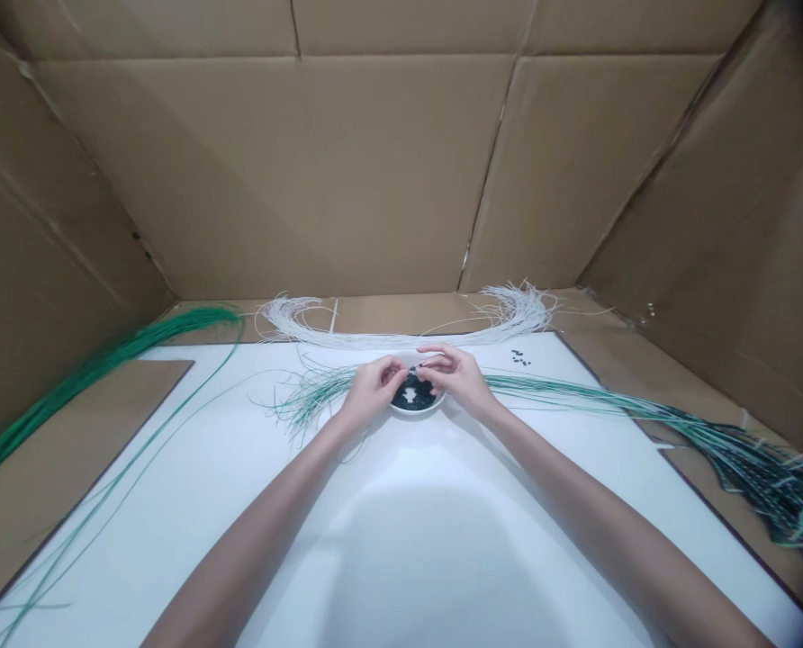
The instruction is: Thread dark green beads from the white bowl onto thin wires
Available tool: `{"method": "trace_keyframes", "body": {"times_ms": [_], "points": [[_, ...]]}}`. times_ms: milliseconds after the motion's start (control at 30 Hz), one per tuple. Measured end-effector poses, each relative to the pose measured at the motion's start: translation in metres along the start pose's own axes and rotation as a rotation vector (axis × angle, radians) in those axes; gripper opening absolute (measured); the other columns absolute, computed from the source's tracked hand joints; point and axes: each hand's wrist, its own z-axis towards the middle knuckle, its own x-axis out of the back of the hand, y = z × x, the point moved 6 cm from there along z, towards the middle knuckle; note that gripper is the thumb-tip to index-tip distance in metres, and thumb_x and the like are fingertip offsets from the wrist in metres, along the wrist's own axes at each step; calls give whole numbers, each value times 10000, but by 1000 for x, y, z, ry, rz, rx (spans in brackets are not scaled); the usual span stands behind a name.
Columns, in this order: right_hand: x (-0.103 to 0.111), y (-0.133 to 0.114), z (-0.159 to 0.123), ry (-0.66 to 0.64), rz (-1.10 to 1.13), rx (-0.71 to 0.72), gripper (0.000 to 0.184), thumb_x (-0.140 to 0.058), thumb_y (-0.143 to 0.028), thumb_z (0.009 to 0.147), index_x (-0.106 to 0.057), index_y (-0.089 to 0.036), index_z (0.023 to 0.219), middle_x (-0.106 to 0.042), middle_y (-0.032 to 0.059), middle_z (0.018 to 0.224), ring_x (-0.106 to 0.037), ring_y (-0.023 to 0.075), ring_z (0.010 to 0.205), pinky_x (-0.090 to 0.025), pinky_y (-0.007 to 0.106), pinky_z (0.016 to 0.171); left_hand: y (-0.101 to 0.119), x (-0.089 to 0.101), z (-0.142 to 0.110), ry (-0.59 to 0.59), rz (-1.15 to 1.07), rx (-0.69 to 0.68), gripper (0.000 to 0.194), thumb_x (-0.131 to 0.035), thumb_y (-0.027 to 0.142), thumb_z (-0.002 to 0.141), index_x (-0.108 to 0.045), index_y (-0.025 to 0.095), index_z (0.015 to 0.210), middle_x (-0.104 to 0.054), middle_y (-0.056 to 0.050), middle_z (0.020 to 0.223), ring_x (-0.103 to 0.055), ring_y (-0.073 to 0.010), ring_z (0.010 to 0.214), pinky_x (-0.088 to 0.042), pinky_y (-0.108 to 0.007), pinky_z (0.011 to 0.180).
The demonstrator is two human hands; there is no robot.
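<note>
A white dish (416, 411) sits on the white board and holds a layer of small black beads (423, 394), with a bare pale patch in the middle. My left hand (378, 382) is over its left side, thumb and forefinger pinched together; whatever they grip is too small to make out. On the right side, my right hand (456, 373) pinches a small dark bit, seemingly a black bead, its other fingers bent above. The fingertips of both hands nearly meet over the dish. Behind my hands runs a bundle of thin green strings (556, 389), its loose ends (311, 396) fanning out left.
Several loose black beads (520, 357) lie right of the dish. A bundle of white strings (401, 341) curves along the back. Bright green strings (104, 369) hang at left; dark beaded strands (772, 495) lie at right. Cardboard walls (401, 171) enclose the white board (192, 468).
</note>
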Motion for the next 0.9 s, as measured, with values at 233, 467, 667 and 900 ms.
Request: {"method": "trace_keyframes", "body": {"times_ms": [233, 467, 667, 900], "points": [[-10, -3, 7, -170, -556, 10, 413, -605, -134, 633, -550, -138, 1042, -663, 91, 910, -633, 159, 765, -514, 257, 658, -7, 2, 5, 72, -264, 108, 153, -547, 291, 719, -574, 141, 721, -594, -14, 669, -538, -119, 622, -407, -221, 634], [-38, -1, 10, -379, -1236, 16, 210, -534, -43, 602, -665, -133, 738, -660, 126, 803, -623, 250, 773, -456, 279, 638, -11, 5, 9, 100, -336, 144, 166, -550, 299, 700, -554, 133, 710, -565, -8, 618, -512, -102, 558, -411, -210, 564], [-39, -2, 10, -319, -1247, 11, 237, -509, -15, 623, -678, -180, 644, -660, 104, 722, -621, 231, 739, -423, 256, 618, -14, 5, 9, 112, -354, 164, 158, -569, 288, 687, -558, 131, 708, -557, 0, 608, -504, -96, 552, -411, -210, 564], [-36, -13, 12, -347, -1066, 89, 94, -626, -128, 634, -693, -188, 607, -665, 36, 599, -605, 166, 606, -422, 230, 590, -15, 4, 9, 124, -376, 183, 141, -579, 271, 679, -561, 135, 713, -583, -8, 648, -527, -103, 587, -425, -215, 584]]}}
